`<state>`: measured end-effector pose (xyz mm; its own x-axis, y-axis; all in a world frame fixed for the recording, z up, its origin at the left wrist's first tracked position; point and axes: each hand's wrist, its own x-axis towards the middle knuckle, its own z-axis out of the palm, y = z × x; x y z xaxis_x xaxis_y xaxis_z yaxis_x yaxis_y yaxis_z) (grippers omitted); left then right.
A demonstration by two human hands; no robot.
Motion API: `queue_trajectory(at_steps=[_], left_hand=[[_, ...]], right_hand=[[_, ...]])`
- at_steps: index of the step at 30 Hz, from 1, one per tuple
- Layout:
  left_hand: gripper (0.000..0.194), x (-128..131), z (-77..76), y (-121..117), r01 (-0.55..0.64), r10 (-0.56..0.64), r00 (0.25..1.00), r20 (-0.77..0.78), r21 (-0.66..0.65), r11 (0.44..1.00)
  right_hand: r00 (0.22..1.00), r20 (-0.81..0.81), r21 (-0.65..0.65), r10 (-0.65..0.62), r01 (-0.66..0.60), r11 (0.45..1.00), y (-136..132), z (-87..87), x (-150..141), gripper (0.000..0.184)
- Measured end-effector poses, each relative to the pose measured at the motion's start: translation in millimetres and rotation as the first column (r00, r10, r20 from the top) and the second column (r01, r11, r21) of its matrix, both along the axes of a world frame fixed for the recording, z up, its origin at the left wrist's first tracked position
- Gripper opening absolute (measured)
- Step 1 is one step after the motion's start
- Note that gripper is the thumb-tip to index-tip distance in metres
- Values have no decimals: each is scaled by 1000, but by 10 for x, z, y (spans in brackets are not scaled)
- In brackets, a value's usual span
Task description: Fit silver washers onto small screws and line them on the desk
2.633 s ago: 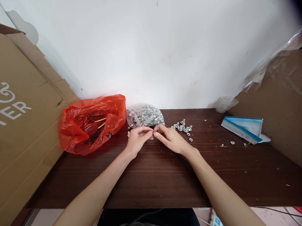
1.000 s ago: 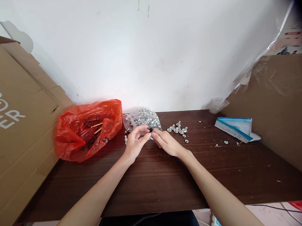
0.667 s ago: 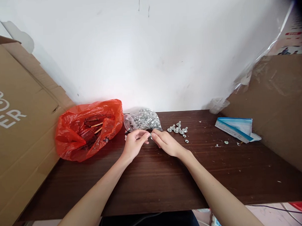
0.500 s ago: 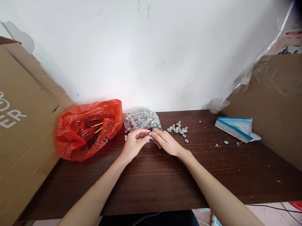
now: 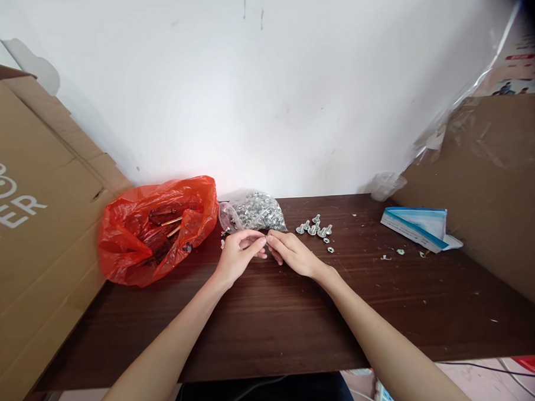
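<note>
In front of the clear bag, my left hand (image 5: 237, 256) and my right hand (image 5: 294, 252) meet fingertip to fingertip. Both are closed in a pinch on a small metal bolt (image 5: 266, 238), nearly all of it covered by fingers, so its exact shape is unclear. Just behind my hands lies the clear plastic bag (image 5: 261, 209), filled with shiny metal hardware. To the right of my right hand is a group of several wide-headed bolts (image 5: 313, 228). Two loose nuts, a farther nut (image 5: 326, 240) and a nearer nut (image 5: 330, 250), lie beside them on the dark wooden table (image 5: 273, 324).
An open red plastic bag (image 5: 158, 241) with long metal pieces inside stands left, against a cardboard box (image 5: 38, 234). On the right are a folded blue-and-white carton (image 5: 415, 228), a clear plastic cup (image 5: 387, 186), small scraps (image 5: 400, 252) and another cardboard box (image 5: 506, 190).
My fingertips have closed in around the bolt, which shows less than before. My right hand has shifted very slightly left. Everything on the table stays where it was.
</note>
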<state>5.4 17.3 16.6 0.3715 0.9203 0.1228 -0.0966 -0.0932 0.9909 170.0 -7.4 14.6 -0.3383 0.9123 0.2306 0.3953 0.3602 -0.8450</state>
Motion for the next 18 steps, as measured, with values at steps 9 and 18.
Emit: queue_trajectory(at_steps=[9,18], left_hand=[[19,-15,63,-12,4,-12,999,50,154,988],[25,-14,11,5,-18,19,1000,-4,121,992]], right_hand=[[936,-351,-184,11,-81,980,30,-43,-98,39],[926,-378,-167,1,-69,984,48,-79,-118,41]])
